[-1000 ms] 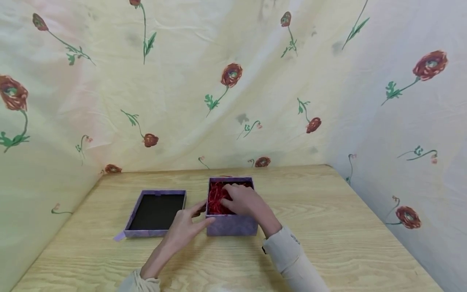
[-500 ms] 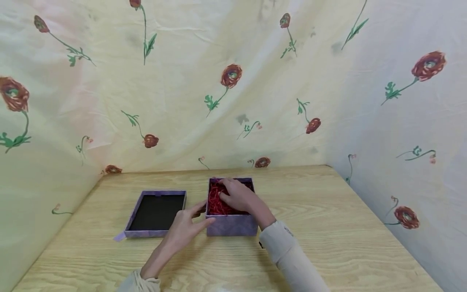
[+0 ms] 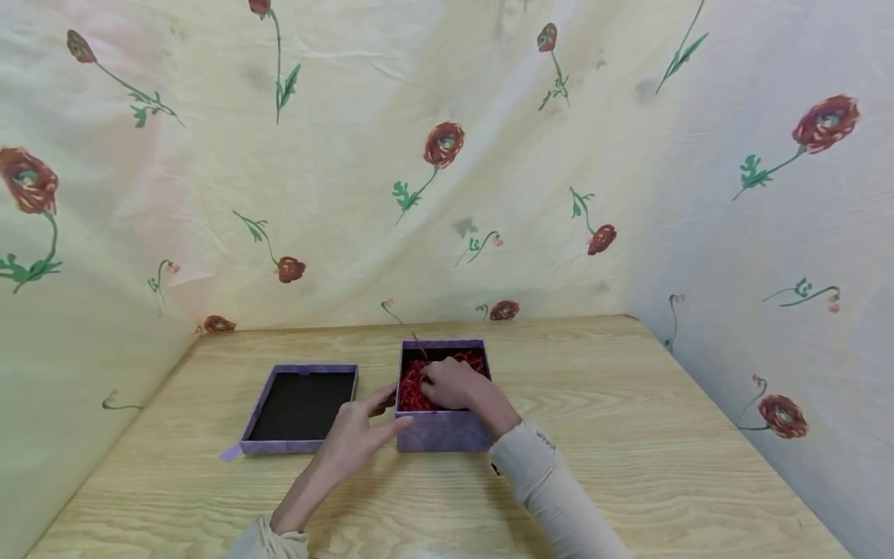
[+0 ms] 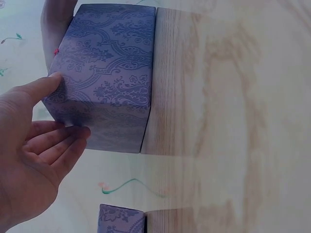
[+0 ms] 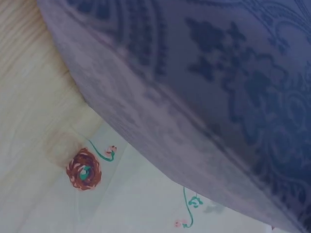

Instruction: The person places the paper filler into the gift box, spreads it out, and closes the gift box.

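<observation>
A purple patterned box [image 3: 444,432] stands uncovered, with red paper shreds [image 3: 412,388] inside. Around its near left corner, my left hand [image 3: 352,436] grips it, thumb at the front and fingers on the left side. The left wrist view has this hand [image 4: 29,150] against the box [image 4: 109,58], palm visible. My right hand [image 3: 454,384] is inside the box among the shreds, fingers curled down into them, fingertips partly hidden. Only the patterned outer wall of the box [image 5: 218,97] fills the right wrist view; the right hand does not show there.
Left of the box lies a purple lid [image 3: 300,407], black inside facing up, with a ribbon tab [image 3: 231,453] at its near left corner. Both stand on a wooden table [image 3: 628,435]. A flowered cloth [image 3: 349,155] hangs behind and at both sides.
My right hand has moved from the back of the box toward the front, its fingers more curled. Shreds have shifted, and one strand sticks up at the back left. The left hand stays put.
</observation>
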`<state>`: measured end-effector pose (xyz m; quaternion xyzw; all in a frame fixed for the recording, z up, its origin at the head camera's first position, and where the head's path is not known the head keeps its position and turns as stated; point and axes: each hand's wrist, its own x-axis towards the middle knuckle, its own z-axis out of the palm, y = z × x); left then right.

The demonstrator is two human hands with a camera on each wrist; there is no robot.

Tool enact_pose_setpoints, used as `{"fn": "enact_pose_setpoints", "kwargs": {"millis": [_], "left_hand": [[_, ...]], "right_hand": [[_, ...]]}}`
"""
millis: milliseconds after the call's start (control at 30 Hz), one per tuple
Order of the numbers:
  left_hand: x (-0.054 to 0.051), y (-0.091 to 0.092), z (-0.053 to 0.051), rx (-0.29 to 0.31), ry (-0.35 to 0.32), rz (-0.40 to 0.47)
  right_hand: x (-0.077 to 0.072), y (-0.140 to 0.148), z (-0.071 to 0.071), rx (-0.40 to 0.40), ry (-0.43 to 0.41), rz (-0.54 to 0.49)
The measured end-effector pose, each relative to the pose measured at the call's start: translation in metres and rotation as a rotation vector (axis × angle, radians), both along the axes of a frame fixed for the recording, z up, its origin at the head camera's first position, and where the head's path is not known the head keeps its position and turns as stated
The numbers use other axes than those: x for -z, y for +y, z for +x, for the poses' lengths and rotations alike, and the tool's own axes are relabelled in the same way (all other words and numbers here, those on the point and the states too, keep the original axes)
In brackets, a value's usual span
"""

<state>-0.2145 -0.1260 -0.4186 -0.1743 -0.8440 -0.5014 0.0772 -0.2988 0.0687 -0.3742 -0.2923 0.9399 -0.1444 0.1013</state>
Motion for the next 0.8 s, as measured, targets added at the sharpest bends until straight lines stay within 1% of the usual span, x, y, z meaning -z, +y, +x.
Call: {"fn": "enact_pose_setpoints", "kwargs": {"millis": [167, 300, 533, 667, 800], "left_hand": [[0.0, 0.001, 0.0, -0.007, -0.009, 0.0], [0.0, 0.001, 0.0, -0.009, -0.012, 0.001], [-0.001, 0.001, 0.0, -0.01, -0.006, -0.004], [-0.002, 0.001, 0.0, -0.017, -0.002, -0.005], [-0.003, 0.0, 0.0, -0.001, -0.008, 0.005]], "right_hand": [[-0.003, 0.0, 0.003, 0.011, -0.021, 0.005], [-0.005, 0.002, 0.004, -0.007, 0.001, -0.021], [-0.006, 0.009, 0.006, -0.056, 0.045, -0.128], [-0.006, 0.011, 0.005, -0.076, 0.041, -0.17], [-0.004, 0.012, 0.004, -0.072, 0.015, -0.186]]}}
